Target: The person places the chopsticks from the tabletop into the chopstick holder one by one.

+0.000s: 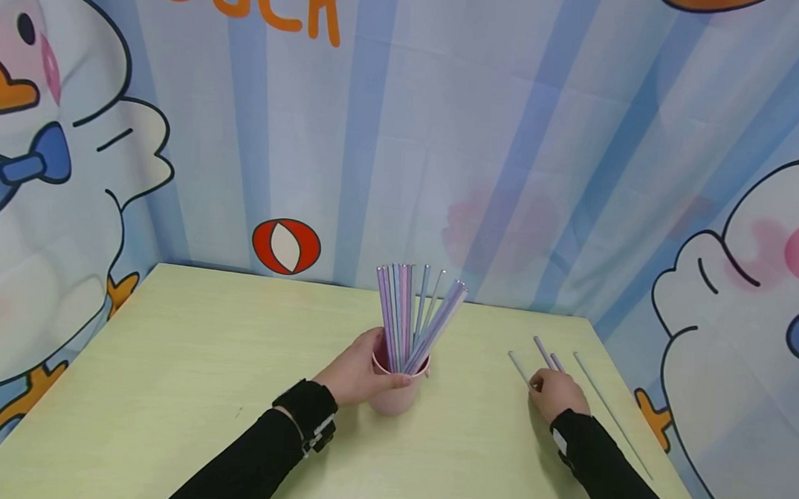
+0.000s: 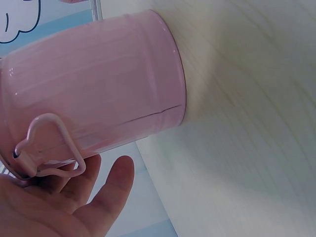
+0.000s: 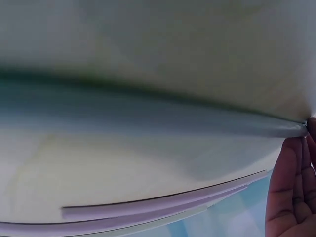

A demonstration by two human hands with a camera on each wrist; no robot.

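Observation:
A pink metal bucket (image 1: 393, 404) with a small wire handle (image 2: 64, 136) stands upright on the table, holding several purple and bluish straws (image 1: 403, 317). My left hand (image 1: 357, 370) grips its rim from the left, thumb across the near side. To the right, my right hand (image 1: 559, 394) is low over the tabletop. Its fingertips pinch a pale straw (image 3: 148, 116), which crosses the right wrist view. Just beyond that hand lie two purple straws (image 3: 163, 205), partly hidden by it in the head view. Another pale straw (image 1: 613, 415) lies along the hand's right side.
The light wooden table (image 1: 200, 360) ends at the back against a striped curtain (image 1: 431, 132) with cartoon ducks. Its right edge runs close to the outermost pale straw.

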